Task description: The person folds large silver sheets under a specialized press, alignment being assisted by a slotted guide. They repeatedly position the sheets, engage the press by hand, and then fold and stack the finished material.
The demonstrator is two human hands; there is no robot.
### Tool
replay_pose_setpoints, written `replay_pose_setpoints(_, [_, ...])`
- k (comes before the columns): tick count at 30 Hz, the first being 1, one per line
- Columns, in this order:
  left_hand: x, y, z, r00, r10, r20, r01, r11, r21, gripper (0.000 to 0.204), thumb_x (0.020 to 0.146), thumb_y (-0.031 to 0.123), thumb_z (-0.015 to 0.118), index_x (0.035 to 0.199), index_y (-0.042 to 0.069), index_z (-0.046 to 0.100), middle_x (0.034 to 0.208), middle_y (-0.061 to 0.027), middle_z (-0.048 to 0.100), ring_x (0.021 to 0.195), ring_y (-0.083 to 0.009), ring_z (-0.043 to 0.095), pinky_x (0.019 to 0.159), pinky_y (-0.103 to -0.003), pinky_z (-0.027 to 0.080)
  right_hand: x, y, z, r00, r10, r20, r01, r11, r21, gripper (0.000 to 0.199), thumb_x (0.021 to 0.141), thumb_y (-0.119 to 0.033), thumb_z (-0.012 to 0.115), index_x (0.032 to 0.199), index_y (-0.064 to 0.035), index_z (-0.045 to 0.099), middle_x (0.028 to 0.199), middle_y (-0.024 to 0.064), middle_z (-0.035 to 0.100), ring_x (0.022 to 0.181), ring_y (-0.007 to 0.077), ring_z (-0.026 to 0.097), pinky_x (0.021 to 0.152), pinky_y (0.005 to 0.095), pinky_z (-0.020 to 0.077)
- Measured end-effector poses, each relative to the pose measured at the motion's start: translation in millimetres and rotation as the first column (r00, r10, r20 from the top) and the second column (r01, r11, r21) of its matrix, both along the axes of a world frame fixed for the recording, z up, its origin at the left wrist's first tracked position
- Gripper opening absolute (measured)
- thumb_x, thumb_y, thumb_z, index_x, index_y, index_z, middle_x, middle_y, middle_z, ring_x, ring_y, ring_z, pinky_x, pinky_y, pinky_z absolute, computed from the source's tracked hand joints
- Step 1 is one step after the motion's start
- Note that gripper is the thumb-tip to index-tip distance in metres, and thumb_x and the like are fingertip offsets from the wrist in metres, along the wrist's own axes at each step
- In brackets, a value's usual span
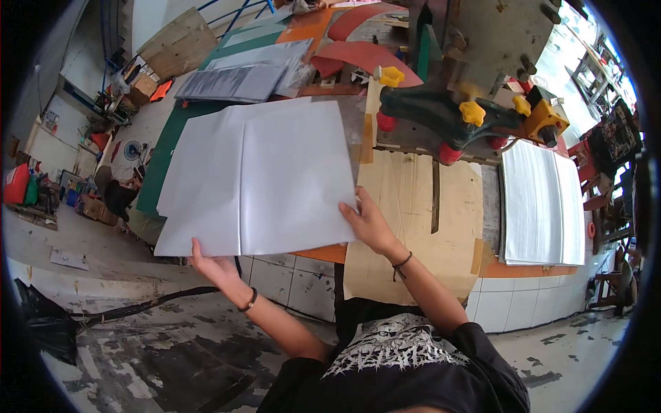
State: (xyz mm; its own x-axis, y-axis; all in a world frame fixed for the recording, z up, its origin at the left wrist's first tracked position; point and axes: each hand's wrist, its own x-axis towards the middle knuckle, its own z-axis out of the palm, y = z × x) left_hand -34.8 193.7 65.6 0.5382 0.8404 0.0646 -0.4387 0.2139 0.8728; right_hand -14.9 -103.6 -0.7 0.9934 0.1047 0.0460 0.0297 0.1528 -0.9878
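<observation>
A large pale grey sheet (296, 179) with a crease running down its middle is held up in front of me, to the left. My left hand (219, 272) grips its lower edge, thumb on top and the other fingers underneath. On the sheet's right edge, near the lower corner, my right hand (372, 221) is closed with its thumb over the face. Just right of that hand lies a tan board (406, 255) with a narrow dark slot. Further right is a stack of creased white sheets (540, 206).
Beyond the tan board stands a heavy machine with a dark green frame (434, 118) and a yellow star knob (472, 112). Plastic-wrapped grey sheets (237, 82) lie on the far left of the bench, near curved red strips (365, 55). A person (122, 196) is low down at far left.
</observation>
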Motion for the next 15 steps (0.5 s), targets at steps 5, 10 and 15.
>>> replay_pose_setpoints(5, [-27,18,-12,0.982,-0.189,-0.018,0.184,0.971,-0.151,0.041,0.094,0.028,0.065,0.123,0.0,0.059,0.123,-0.0117,0.061,0.113,-0.0255,0.059,0.095,-0.042,0.05,-62,-30,15,0.978,0.083,-0.191,-0.069,0.995,0.077,0.037,0.106,-0.014,0.049,0.135,0.0023,0.033,0.078,0.0086,0.061,0.045,0.0114,0.051,0.036,0.0273,0.0394])
replay_pose_setpoints(10, [-52,2,-7,0.97,-0.242,-0.03,0.233,0.956,-0.176,0.046,0.093,0.022,0.066,0.131,0.0,0.055,0.127,-0.0136,0.058,0.116,-0.028,0.058,0.096,-0.043,0.05,-126,-59,5,0.959,-0.04,-0.282,0.036,0.999,-0.017,0.041,0.105,-0.013,0.051,0.138,0.0019,0.031,0.069,0.006,0.057,0.039,0.0095,0.046,0.033,0.0259,0.0364])
replay_pose_setpoints(15, [-77,-25,-16,0.941,-0.337,0.018,0.337,0.941,-0.012,0.063,0.088,0.007,0.061,0.148,0.002,0.043,0.142,-0.016,0.05,0.127,-0.0311,0.051,0.106,-0.043,0.045,-174,-100,6,0.922,-0.179,-0.343,0.155,0.983,-0.095,0.048,0.104,-0.012,0.054,0.142,0.0026,0.03,0.063,0.0027,0.054,0.038,0.0079,0.046,0.032,0.0251,0.0337])
